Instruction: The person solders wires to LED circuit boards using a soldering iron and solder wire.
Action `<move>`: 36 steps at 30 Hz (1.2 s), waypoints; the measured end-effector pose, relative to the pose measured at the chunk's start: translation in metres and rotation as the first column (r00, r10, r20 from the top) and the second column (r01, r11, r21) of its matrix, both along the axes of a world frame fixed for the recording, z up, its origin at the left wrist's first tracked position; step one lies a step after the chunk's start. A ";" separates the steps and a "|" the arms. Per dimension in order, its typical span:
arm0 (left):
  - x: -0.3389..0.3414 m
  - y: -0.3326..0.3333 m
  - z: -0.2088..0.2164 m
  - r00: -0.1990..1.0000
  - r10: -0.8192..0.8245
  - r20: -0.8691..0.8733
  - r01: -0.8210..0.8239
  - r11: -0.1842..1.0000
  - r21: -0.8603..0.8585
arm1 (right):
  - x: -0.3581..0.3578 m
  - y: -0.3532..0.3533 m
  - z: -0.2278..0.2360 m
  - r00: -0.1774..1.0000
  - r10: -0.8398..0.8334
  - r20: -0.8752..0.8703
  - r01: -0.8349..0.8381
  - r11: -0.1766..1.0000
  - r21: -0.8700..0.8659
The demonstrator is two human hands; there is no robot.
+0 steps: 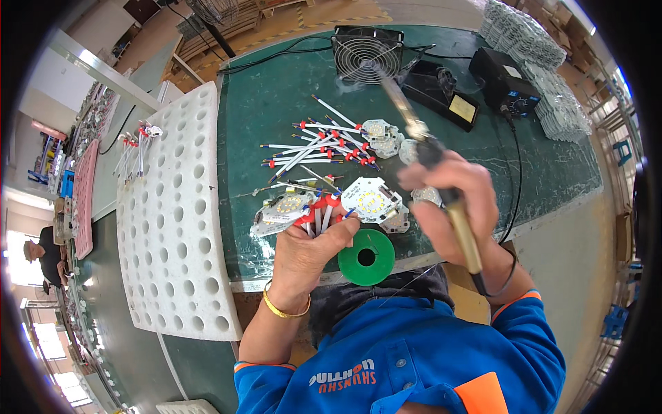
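My left hand (307, 248) is closed around several white wire leads with red collars (321, 210), near the table's front edge. Round white LED boards, one (369, 200) by my fingertips and another (281, 210) at the left, stand about the bundle; which leads join them I cannot tell. My right hand (462, 200) grips a soldering iron (463, 238), raised over the table, its metal end pointing away toward the fan. A green solder spool (350, 259) is at the table edge beside my left hand. Beyond it lies a loose pile of white leads (310, 146).
A small fan (367, 58) stands at the back, beside a black iron stand (441, 96) and a soldering station (503, 81). Stacked boards (552, 90) rise at the far right. A white perforated foam panel (172, 221) lies at the left, with some leads on it.
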State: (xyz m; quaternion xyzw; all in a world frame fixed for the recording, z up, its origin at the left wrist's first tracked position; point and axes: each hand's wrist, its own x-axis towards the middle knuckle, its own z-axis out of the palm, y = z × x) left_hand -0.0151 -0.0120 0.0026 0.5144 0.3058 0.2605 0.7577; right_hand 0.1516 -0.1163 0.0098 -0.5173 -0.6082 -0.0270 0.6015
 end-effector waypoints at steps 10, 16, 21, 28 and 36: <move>-0.007 -0.018 0.002 0.994 0.110 0.019 -0.111 0.994 0.023 | -0.006 -0.068 -0.005 0.962 0.220 0.161 -0.214 0.975 -0.055; -0.009 -0.024 -0.002 0.990 0.138 -0.013 -0.136 0.986 0.092 | -0.013 -0.073 -0.020 0.945 0.280 0.168 -0.280 0.960 -0.026; -0.009 -0.025 0.001 0.989 0.145 -0.016 -0.142 0.984 0.107 | -0.017 -0.069 -0.018 0.947 0.282 0.151 -0.283 0.959 -0.016; -0.011 -0.028 -0.003 0.985 0.172 0.018 -0.173 0.974 0.148 | -0.016 -0.069 -0.017 0.943 0.294 0.155 -0.292 0.956 -0.041; -0.010 -0.028 -0.002 0.990 0.139 0.007 -0.139 0.981 0.133 | -0.017 -0.070 -0.016 0.944 0.300 0.135 -0.293 0.954 -0.068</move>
